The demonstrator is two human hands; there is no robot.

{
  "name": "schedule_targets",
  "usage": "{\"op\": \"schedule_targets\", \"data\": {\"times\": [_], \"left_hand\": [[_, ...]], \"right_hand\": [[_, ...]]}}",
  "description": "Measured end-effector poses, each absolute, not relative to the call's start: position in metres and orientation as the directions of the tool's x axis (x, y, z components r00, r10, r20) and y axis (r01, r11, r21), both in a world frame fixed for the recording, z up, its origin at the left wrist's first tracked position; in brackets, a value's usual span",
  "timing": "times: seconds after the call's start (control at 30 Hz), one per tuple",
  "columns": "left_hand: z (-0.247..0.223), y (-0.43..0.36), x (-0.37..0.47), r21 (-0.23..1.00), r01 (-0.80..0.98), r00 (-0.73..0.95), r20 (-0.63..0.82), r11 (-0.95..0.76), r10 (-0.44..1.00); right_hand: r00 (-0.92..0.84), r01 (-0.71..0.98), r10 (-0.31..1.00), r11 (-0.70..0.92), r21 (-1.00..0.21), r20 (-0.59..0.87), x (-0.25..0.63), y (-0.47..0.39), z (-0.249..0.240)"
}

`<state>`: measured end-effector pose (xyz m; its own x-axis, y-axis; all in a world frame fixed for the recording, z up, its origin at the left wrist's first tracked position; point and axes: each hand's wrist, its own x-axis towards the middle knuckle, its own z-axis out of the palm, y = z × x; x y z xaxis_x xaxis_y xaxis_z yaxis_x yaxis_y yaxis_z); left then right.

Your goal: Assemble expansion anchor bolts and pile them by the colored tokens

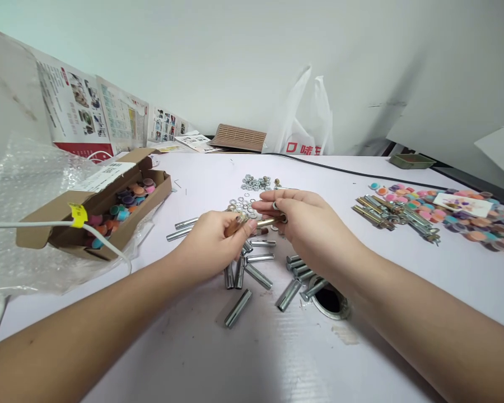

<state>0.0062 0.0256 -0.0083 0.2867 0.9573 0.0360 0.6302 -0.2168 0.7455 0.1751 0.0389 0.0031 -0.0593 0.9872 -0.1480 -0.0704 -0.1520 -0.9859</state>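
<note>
GOLD-COLOURED ROD, HELD LEVEL BETWEEN TWO GRIPS

Item 1: gold-coloured rod (270, 221), above the tabletop (185, 341) at mid-scene. Long axis close to the 9-to-3 o'clock line, 3 o'clock end tipped slightly up towards 2. Ringed fitting at that end, type too small to tell.

Item 2: left grip (208, 240), at 9 o'clock from the rod. Thumb and finger pinched together at the rod's near-side end; anything else inside the pinch hidden.

Item 3: right grip (308, 221), at 3 o'clock from the rod. Fingers curled about the ringed end, tips pointing towards 10; exact contact partly hidden. Neither hand nearer: one at each end, rod bridging the narrow gap.

Surroundings, by clock from the rod:
- 6 o'clock: loose silver sleeves (258, 275), just below, axes in mixed directions.
- 11 o'clock: flat washers (244, 204), just beside the left fingertips.
- 12 o'clock, slightly towards 11: hex nuts (258, 183), further out.
- 3 o'clock: pile of gold and silver fasteners (373, 211), well apart, beyond the right hand.
- 9 o'clock: open carton (152, 210) of coloured discs (128, 200), well apart.
</note>
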Motion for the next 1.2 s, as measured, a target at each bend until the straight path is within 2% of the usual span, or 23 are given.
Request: {"op": "schedule_targets", "data": {"times": [0.1,0.17,0.27,0.4,0.53,0.6,0.7,0.83,1.0,1.1,1.2], "left_hand": [[-0.008,0.025,0.007,0.866,0.485,0.293,-0.033,-0.118,0.956],[-0.006,0.025,0.007,0.897,0.426,0.305,-0.022,-0.116,0.952],[-0.005,0.026,0.005,0.934,0.345,0.313,-0.022,-0.093,0.949],[-0.006,0.027,0.003,0.980,0.190,0.320,0.000,-0.064,0.947],[-0.010,0.029,0.003,0.995,0.090,0.338,0.011,-0.044,0.941],[-0.010,0.029,0.003,0.997,0.071,0.328,0.007,-0.032,0.945],[-0.006,0.029,0.003,0.997,0.077,0.284,0.008,-0.031,0.959],[-0.003,0.028,0.004,0.994,0.101,0.257,0.010,-0.037,0.966],[-0.006,0.030,0.002,0.993,0.114,0.254,0.010,-0.041,0.967],[-0.004,0.031,0.000,0.954,0.276,0.249,0.043,-0.114,0.967],[0.000,0.032,-0.003,0.864,0.469,0.247,0.074,-0.186,0.966]], "right_hand": [[-0.053,0.140,0.997,0.057,-0.988,0.050,0.173,0.033,0.011],[-0.076,0.195,0.981,0.190,-0.962,0.178,0.172,0.029,0.016],[-0.119,0.045,0.962,0.254,-0.966,0.247,0.173,0.026,0.023],[-0.156,-0.180,0.948,0.248,-0.952,0.277,0.176,0.026,0.027],[-0.158,-0.272,0.952,0.214,-0.938,0.263,0.178,0.028,0.030],[-0.147,-0.258,0.934,0.281,-0.924,0.325,0.182,0.031,0.030],[-0.123,-0.126,0.893,0.419,-0.899,0.433,0.191,0.037,0.029],[-0.133,0.096,0.862,0.503,-0.859,0.490,0.200,0.043,0.026],[-0.183,0.277,0.780,0.626,-0.729,0.599,0.207,0.048,0.023],[-0.215,0.338,0.734,0.675,-0.656,0.645,0.212,0.052,0.017],[-0.278,0.402,0.706,0.701,-0.589,0.651,0.215,0.059,0.009]]}}
